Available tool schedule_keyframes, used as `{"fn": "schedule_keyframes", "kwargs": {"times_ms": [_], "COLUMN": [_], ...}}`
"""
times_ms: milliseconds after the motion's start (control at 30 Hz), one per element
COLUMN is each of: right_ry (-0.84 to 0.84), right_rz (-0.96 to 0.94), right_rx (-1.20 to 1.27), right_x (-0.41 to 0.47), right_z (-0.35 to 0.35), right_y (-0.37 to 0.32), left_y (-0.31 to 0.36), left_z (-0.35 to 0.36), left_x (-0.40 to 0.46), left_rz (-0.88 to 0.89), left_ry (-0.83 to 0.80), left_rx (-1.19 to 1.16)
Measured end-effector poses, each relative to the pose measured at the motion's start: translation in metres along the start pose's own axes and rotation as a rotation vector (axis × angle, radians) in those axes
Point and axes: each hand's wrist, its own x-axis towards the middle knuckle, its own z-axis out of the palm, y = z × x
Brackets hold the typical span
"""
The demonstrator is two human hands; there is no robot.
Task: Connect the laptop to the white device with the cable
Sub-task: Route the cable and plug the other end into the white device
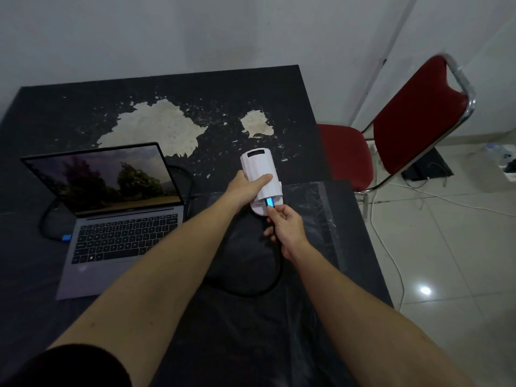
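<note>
- Two hands work at the white device [261, 174], which lies just right of the open laptop [117, 216].
- The left hand [245, 188] is closed over the device's body, steadying it.
- The right hand [286, 226] pinches the blue plug [269, 202] of the black cable [268, 283] at the device's near end.
- Whether the plug is fully seated is unclear; a straight push looks next.
- Another blue plug [66, 237] sits at the laptop's left side.

The table [251, 88] is showing a dark grey top with cream patches where the coating's flaking off. The laptop [122, 241] is looking silver with black keys, its screen glowing with dusky trees. The device [261, 166] is plain white, the cable [268, 286] black with a bright blue plug [269, 202]. The chair [418, 113] is deep red on chrome
</note>
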Motion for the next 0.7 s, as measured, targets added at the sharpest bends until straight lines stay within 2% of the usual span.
{"fn": "schedule_keyframes", "kwargs": {"times_ms": [400, 700], "right_ry": [0.037, 0.052], "right_rz": [0.087, 0.121], "right_rx": [-0.043, -0.087], "right_x": [0.009, 0.015], "right_z": [-0.007, -0.012], "right_y": [0.02, 0.032], "left_y": [-0.015, -0.027], "left_z": [0.017, 0.027], "left_x": [0.007, 0.007], "left_rz": [0.113, 0.124], "left_ry": [-0.039, -0.063], "left_rx": [0.062, 0.035]}}
